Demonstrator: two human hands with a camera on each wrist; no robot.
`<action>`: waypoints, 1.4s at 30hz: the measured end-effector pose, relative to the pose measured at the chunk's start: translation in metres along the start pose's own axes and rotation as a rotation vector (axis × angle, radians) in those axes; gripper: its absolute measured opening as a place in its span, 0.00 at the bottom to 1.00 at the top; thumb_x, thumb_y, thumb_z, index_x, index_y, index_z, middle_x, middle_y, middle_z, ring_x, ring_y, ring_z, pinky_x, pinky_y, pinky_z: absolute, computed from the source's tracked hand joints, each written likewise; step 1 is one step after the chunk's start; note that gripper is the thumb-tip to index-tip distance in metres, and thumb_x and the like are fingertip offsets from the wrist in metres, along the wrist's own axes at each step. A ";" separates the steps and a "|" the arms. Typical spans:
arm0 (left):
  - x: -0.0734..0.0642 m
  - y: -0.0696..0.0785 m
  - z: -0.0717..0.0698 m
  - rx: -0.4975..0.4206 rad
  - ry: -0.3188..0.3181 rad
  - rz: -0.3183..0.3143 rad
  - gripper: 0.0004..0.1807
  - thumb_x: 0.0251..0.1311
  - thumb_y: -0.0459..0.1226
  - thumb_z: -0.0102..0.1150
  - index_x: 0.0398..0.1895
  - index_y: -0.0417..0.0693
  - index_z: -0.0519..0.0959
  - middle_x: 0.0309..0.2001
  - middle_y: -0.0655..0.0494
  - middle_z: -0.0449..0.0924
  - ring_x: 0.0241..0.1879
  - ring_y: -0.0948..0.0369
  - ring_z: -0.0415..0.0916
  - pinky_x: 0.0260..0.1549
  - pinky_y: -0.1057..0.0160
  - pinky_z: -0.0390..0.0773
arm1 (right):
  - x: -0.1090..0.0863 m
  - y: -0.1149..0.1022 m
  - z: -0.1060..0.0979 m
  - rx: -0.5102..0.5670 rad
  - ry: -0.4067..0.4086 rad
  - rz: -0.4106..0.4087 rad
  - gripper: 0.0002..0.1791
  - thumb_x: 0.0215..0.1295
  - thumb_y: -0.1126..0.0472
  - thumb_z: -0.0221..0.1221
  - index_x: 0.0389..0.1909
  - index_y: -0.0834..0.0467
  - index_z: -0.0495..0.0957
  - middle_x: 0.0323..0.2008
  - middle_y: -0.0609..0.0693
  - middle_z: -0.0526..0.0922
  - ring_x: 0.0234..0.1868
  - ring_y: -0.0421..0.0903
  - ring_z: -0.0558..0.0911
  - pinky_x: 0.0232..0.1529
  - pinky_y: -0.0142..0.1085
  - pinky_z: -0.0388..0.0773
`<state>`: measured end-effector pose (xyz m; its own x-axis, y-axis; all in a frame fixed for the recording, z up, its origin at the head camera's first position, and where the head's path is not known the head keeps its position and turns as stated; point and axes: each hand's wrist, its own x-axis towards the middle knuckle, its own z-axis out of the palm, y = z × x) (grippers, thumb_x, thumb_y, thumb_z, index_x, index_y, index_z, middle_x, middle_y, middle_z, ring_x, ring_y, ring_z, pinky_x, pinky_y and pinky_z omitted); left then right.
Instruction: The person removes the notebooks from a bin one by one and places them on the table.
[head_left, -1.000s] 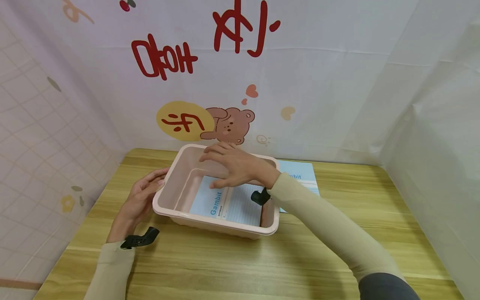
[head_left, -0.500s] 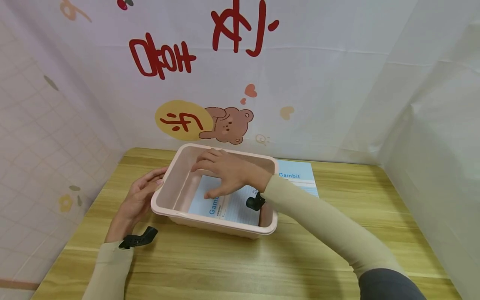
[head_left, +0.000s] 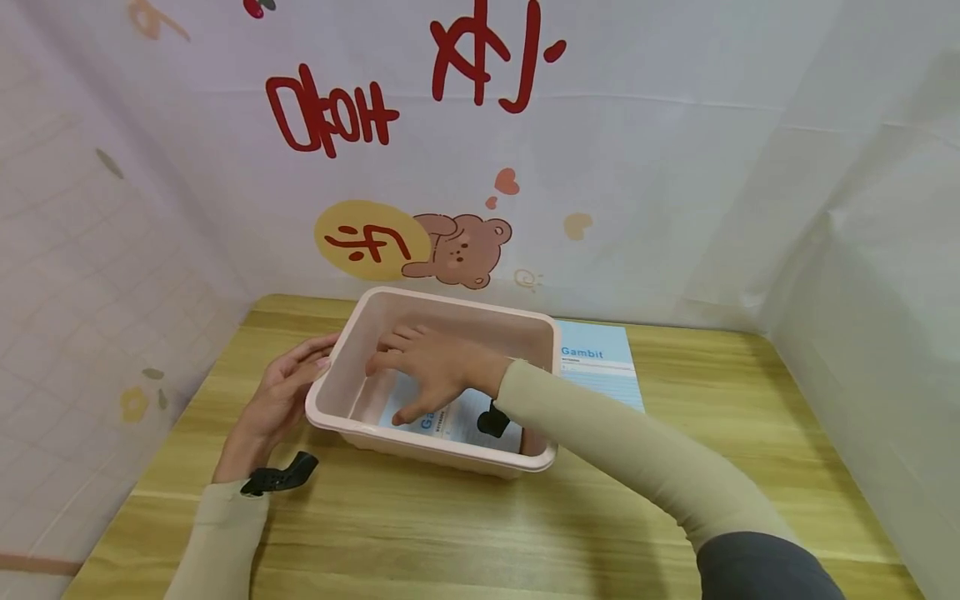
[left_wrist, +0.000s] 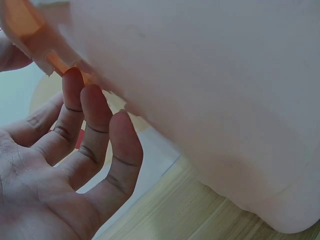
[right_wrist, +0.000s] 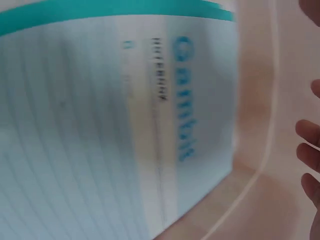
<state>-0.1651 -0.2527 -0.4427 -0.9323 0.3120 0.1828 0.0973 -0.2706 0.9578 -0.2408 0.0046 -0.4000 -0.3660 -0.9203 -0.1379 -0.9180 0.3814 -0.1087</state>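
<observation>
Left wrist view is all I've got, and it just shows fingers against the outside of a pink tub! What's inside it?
Observer: There's a blue-and-white Gambit notebook inside the pink tub.
Operator: Cool! Where's the other hand?
Observer: In the head view, the right hand is over that notebook, fingers spread.
Operator: Are there any more notebooks?
Observer: Yes, a second notebook lies on the table, to the tub's right.

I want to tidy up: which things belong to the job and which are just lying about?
Likely in the job:
pink bin, left hand holding its rim
notebook inside it, beneath the right hand

Likely just lying about:
second notebook, on the table beside the bin
</observation>
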 end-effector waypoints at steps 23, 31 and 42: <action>0.001 -0.005 0.002 -0.013 -0.011 0.009 0.20 0.78 0.29 0.42 0.67 0.46 0.73 0.61 0.60 0.81 0.56 0.67 0.80 0.49 0.69 0.83 | 0.003 -0.008 0.031 -0.167 -0.169 -0.075 0.29 0.58 0.37 0.64 0.58 0.40 0.69 0.55 0.44 0.69 0.62 0.42 0.68 0.59 0.38 0.70; 0.001 -0.004 0.002 -0.015 -0.006 0.010 0.20 0.78 0.29 0.42 0.67 0.47 0.73 0.61 0.60 0.81 0.55 0.67 0.81 0.48 0.68 0.83 | 0.004 -0.008 0.035 -0.170 -0.159 -0.087 0.34 0.58 0.38 0.64 0.65 0.38 0.66 0.58 0.45 0.66 0.61 0.42 0.66 0.60 0.36 0.69; 0.000 -0.003 0.002 -0.016 -0.007 0.014 0.20 0.78 0.28 0.41 0.67 0.46 0.74 0.61 0.59 0.82 0.56 0.66 0.81 0.48 0.68 0.83 | 0.009 -0.012 0.044 -0.253 -0.168 -0.076 0.38 0.58 0.35 0.64 0.69 0.38 0.64 0.61 0.45 0.65 0.63 0.43 0.66 0.65 0.36 0.69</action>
<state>-0.1641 -0.2499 -0.4449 -0.9284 0.3145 0.1981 0.1048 -0.2898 0.9513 -0.2263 -0.0045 -0.4437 -0.2839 -0.9102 -0.3015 -0.9583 0.2588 0.1210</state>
